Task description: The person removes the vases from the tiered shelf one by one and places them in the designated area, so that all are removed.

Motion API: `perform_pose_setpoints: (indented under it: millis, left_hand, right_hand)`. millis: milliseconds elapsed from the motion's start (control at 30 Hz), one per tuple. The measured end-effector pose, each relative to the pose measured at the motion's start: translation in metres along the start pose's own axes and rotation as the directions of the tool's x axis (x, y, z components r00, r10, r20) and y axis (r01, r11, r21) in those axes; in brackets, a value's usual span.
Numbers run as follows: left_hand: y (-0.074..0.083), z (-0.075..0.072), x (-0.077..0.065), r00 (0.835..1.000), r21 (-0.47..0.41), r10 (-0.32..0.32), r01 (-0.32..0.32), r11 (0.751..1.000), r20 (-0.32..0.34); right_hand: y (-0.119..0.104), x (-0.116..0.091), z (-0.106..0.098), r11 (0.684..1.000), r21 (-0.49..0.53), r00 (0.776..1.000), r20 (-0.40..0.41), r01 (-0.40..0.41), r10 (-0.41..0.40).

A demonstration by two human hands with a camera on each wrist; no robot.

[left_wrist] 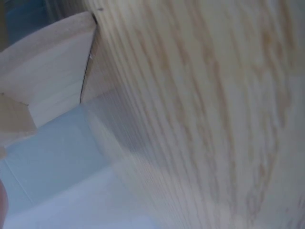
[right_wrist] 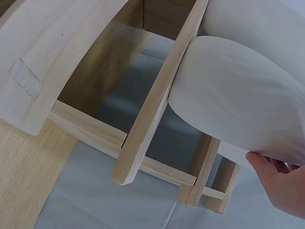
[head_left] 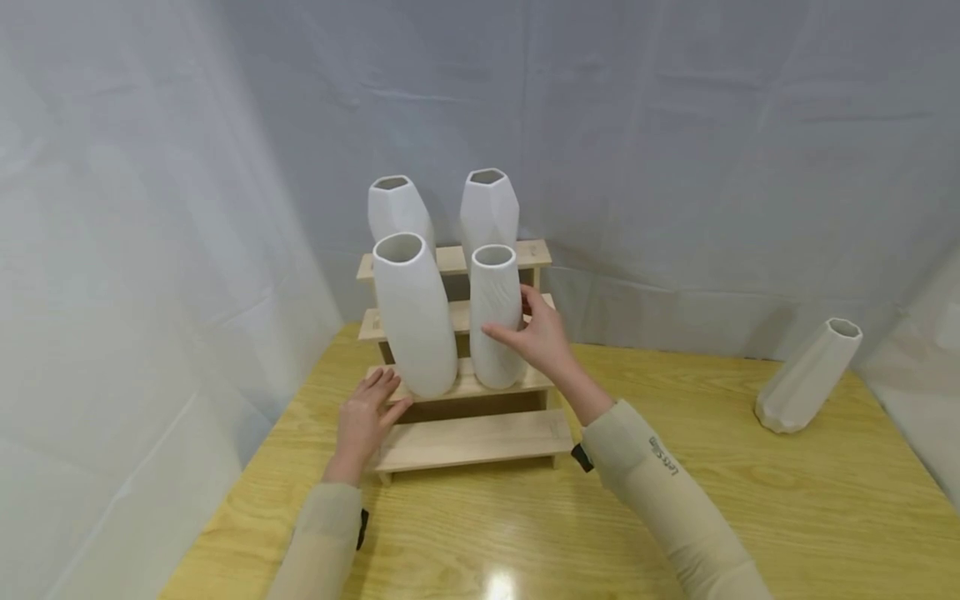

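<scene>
My right hand [head_left: 546,337] holds a slim white vase [head_left: 495,325] from its right side, thumb across the front and fingers behind. The vase stands upright on the second step of a tiered wooden stand [head_left: 472,437]; its lower body [right_wrist: 233,90] rests on that step in the right wrist view. Beside it, on the left, a wider white vase [head_left: 416,321] leans slightly. My left hand [head_left: 363,421] rests at the left end of the same step, fingers extended and thumb toward the front edge. Only a sliver of that hand shows in the left wrist view.
Two faceted white vases, a left one [head_left: 397,212] and a right one [head_left: 489,212], stand behind on the stand's top step. Another ribbed white vase [head_left: 806,379] stands far right on the wooden table [head_left: 675,517]. A pale cloth backdrop [head_left: 675,167] hangs behind.
</scene>
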State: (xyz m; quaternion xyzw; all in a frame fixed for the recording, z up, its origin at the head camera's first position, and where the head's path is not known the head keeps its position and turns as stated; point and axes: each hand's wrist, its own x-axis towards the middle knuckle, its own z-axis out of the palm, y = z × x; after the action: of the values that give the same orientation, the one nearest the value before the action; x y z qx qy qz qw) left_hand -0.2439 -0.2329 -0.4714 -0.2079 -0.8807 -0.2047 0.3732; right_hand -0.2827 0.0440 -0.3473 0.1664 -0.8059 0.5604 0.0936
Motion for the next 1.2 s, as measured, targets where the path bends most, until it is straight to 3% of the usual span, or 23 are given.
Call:
perform_pose_setpoints:
  millis: [400,833,1200]
  left_hand:
    - [-0.002,0.0,0.001,1.0,0.002,-0.003,0.003,1.0,-0.003]
    - [0.0,0.003,0.003,1.0,0.008,-0.019,0.019,1.0,0.001]
    - [-0.001,0.002,0.002,0.999,0.002,-0.037,0.037,0.999,0.021]
  right_hand:
    - [0.0,0.001,0.001,1.0,-0.006,0.999,-0.022,0.023,-0.023]
    - [0.006,-0.001,-0.001,0.999,0.0,0.994,-0.104,0.044,-0.044]
    - [0.003,-0.007,-0.009,1.0,0.024,0.989,-0.146,0.014,-0.011]
